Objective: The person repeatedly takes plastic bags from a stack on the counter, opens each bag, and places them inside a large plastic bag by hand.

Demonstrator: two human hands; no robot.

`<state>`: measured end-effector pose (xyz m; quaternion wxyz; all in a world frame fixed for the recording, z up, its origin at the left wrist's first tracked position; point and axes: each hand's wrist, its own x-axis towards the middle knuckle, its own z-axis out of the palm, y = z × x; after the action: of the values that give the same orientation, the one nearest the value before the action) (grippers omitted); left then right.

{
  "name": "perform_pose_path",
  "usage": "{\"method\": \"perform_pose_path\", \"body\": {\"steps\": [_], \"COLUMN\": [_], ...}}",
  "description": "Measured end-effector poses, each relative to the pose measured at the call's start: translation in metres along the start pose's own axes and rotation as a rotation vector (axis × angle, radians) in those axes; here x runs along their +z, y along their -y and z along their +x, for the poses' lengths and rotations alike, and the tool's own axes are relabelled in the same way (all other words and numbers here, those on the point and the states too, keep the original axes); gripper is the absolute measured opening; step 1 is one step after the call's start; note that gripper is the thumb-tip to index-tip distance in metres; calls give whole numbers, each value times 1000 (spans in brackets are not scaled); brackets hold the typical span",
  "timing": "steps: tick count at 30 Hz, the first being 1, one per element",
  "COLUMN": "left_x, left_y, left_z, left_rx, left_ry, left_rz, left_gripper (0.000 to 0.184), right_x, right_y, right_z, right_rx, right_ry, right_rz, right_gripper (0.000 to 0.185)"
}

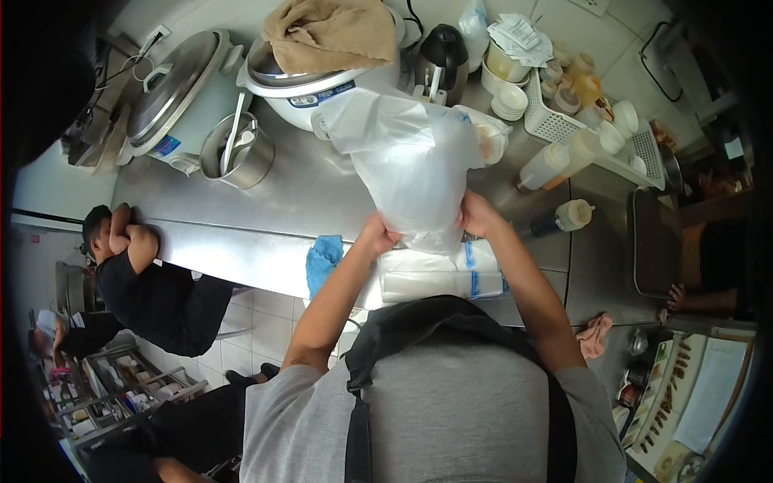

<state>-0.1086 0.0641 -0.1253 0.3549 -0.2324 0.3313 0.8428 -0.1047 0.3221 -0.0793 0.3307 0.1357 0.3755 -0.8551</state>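
Note:
A large translucent plastic bag (415, 165) puffs up over the steel counter in front of me. My left hand (378, 235) is closed on the bag's lower left edge. On the other side, my right hand (478, 214) grips its lower right edge, with the fingers partly hidden by the plastic. Between my forearms and close to my body lie packs of white plastic bags (427, 283) with blue print. A blue cloth (324, 262) rests by the counter's front edge, left of my left forearm. I cannot make out anything inside the puffed bag.
Two large rice cookers (181, 101) (302, 101) stand at the back, the right one under a brown towel (330, 36). A steel pot (256, 157) holds utensils. Squeeze bottles (543, 167) and a white basket (555, 125) are at right. People stand left, one leaning on the counter (201, 249).

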Motion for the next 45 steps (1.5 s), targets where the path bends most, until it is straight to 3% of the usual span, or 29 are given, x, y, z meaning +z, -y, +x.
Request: {"method": "perform_pose_path", "body": {"steps": [3, 6, 9, 13, 15, 18, 21, 24, 27, 30, 32, 33, 35, 38, 41, 43, 45], "left_x": [-4, 73, 33, 11, 9, 5, 10, 15, 20, 15, 18, 19, 6, 81, 147, 170, 210], "left_y": [4, 8, 19, 28, 23, 21, 15, 16, -3, -13, -29, -37, -47, -65, -62, -58, -39], "left_z": [-28, -92, -72, -41, -40, -31, -28, -33, -31, -32, -52, -66, -94, -209, -319, -363, -377], "left_rx": [102, 412, 440, 645, 676, 639, 437, 744, 527, 585, 441, 366, 708, 902, 1554, 1883, 1993], "left_ry": [284, -247, -207, -198, -271, -301, -418, -476, -422, -458, -324, -253, -372, -187, 358, 897, 922], "left_rz": [-31, 147, 595, 962, 1254, 1270, 1312, 1943, 2063, 1998, 1516, 1276, 1405, 1091, 796, 515, 629], "left_gripper": [22, 16, 16, 21, 23, 22, 22, 22, 20, 24, 31, 35, 37, 14, 13, 18, 27], "right_x": [47, 60, 60, 43, 43, 44, 36, 30, 27, 24, 24, 17, -2, 17, 25, 52, 67], "right_y": [-2, -18, -38, -54, -54, -49, -52, -54, -43, -35, -34, -39, -58, -65, -57, -38, -19], "right_z": [-39, -62, -65, -40, -35, -30, -18, -10, -4, -15, -37, -49, -76, -139, -188, -217, -241], "right_rx": [-170, -372, -481, -565, -553, -547, -555, -529, -489, -345, -343, -498, -808, -708, -311, -239, -202], "right_ry": [-220, -373, -517, -676, -739, -782, -792, -823, -776, -734, -746, -756, -779, -664, -351, -74, 268], "right_rz": [10, -118, -457, -841, -939, -1003, -1007, -1107, -1161, -1008, -880, -925, -1003, -759, -666, -713, -835], "right_gripper": [33, 35, 38, 36, 34, 33, 32, 33, 33, 32, 31, 31, 29, 22, 12, 8, 11]}}
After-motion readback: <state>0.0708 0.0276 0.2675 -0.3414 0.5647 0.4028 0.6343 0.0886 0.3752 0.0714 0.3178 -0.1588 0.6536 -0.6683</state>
